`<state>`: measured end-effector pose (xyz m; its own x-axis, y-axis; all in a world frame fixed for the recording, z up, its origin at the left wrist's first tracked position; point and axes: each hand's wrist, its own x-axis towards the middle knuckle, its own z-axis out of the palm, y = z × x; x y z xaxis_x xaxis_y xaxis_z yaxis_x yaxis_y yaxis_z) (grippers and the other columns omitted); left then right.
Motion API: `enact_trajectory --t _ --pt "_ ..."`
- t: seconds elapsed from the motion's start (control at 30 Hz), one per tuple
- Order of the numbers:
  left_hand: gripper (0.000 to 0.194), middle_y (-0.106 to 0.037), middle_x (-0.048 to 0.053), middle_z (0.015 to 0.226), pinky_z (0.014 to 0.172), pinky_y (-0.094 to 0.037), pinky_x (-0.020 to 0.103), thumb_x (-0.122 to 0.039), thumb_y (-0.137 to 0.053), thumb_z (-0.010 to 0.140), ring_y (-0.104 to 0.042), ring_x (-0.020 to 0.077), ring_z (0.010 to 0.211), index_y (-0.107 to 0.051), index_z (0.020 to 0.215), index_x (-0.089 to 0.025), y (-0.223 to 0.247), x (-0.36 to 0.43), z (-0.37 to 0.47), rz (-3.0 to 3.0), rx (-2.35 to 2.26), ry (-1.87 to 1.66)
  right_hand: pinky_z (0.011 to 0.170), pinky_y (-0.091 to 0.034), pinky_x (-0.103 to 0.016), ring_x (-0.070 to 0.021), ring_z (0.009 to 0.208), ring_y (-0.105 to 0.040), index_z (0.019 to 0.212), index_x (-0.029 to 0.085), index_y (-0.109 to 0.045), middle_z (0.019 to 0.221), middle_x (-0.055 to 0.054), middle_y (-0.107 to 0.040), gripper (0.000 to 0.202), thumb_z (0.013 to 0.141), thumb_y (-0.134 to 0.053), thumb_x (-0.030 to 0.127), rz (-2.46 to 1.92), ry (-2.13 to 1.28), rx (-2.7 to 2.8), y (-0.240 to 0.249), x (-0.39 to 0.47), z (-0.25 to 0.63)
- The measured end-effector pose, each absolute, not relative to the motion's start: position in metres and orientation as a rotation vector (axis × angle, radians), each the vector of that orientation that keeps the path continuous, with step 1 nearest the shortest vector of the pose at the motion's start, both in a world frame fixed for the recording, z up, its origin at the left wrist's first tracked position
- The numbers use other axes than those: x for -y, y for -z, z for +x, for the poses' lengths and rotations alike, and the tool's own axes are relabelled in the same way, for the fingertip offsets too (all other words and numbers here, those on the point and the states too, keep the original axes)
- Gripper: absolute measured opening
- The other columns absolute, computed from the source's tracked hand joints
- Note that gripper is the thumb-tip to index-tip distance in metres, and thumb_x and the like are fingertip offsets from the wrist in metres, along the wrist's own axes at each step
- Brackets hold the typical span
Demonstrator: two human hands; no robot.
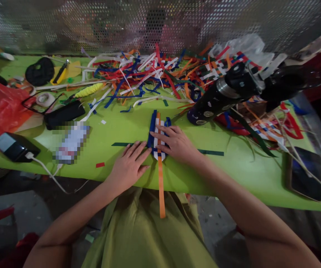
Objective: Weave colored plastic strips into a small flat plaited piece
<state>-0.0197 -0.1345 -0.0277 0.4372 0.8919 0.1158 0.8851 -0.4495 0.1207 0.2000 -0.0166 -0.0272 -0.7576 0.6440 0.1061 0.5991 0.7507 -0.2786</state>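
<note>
A small woven piece of blue, white and orange strips (158,152) lies on the green table before me. My right hand (175,143) rests flat on it, fingers spread over the white and orange strips. My left hand (131,163) lies palm down at its left side, fingers spread, fingertips by the blue strip (151,128) and over a dark green strip (119,144). That green strip shows again to the right, beyond my right wrist. One long orange strip (161,190) runs down from the weave over the table edge. What lies beneath my fingers is hidden.
Loose coloured strips (138,74) are heaped along the back. A black bottle (216,96) leans at the right, with a dark phone (305,173) near the right edge. At left are another phone (72,145), a black box (15,147), glasses and a red bag (2,111).
</note>
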Motion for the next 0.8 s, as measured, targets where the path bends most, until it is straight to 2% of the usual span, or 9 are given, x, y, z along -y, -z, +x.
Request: enact_trajectory --t 0.2,0.4,0.53,0.8 --pt "0.044 -0.052 0.008 0.152 0.115 -0.038 0.049 -0.034 -0.044 0.103 -0.045 0.0294 0.139 -0.052 0.144 -0.019 0.024 0.132 -0.018 2.618 -1.620 -0.242 0.107 -0.041 -0.053 -0.0318 0.129 -0.051 0.146 0.025 -0.054 0.151 -0.014 -0.052 0.049 0.100 -0.050 0.040 -0.974 -0.333 2.752 0.028 0.016 0.199" --pt "0.039 -0.061 0.009 0.138 0.103 -0.046 0.043 -0.034 -0.050 0.101 -0.056 0.0253 0.120 -0.055 0.138 -0.022 0.024 0.117 -0.019 2.528 -1.644 -0.368 0.106 -0.042 -0.052 -0.0320 0.128 -0.051 0.146 0.026 -0.054 0.150 -0.013 -0.053 0.049 0.100 -0.050 0.040 -0.988 -0.328 2.746 0.028 0.017 0.199" --pt "0.036 -0.063 0.009 0.132 0.095 -0.048 0.043 -0.038 -0.058 0.097 -0.058 0.0273 0.110 -0.061 0.129 -0.021 0.025 0.111 -0.012 2.475 -1.726 -0.390 0.106 -0.041 -0.052 -0.0318 0.128 -0.050 0.145 0.025 -0.055 0.149 -0.014 -0.053 0.048 0.100 -0.051 0.040 -0.985 -0.323 2.741 0.029 0.017 0.200" --pt "0.034 -0.063 0.010 0.130 0.095 -0.045 0.045 -0.043 -0.063 0.094 -0.057 0.0277 0.107 -0.060 0.118 -0.020 0.026 0.111 -0.002 2.438 -1.731 -0.437 0.107 -0.041 -0.051 -0.0313 0.129 -0.050 0.144 0.024 -0.056 0.150 -0.013 -0.052 0.047 0.099 -0.052 0.038 -0.987 -0.329 2.735 0.031 0.017 0.199"
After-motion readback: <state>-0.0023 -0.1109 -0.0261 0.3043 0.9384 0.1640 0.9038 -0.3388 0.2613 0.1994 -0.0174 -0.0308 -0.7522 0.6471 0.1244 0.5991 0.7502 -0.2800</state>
